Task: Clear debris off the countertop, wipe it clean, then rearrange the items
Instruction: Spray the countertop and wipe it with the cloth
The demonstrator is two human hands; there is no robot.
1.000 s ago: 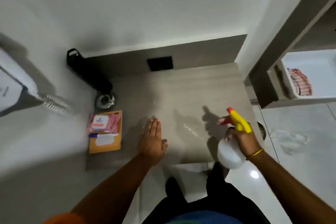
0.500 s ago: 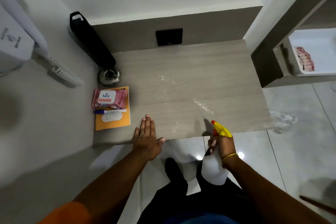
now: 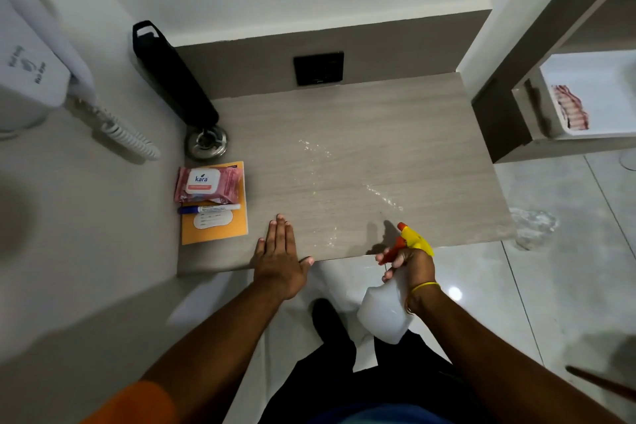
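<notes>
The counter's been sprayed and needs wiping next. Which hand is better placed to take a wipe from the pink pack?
Likely the left hand: it is empty, flat on the countertop edge, near the wipes pack. The right hand holds the spray bottle, farther away.

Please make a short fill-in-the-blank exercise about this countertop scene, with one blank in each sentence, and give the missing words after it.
1. The right hand holds a spray bottle whose nozzle head is ____.
2. The left hand rests ____ on the front edge of the countertop.
3. The pink wipes pack lies on an ____ booklet.
4. The pen lies between the wipes pack and the booklet's white ____.

Missing words: yellow; flat; orange; label
</notes>
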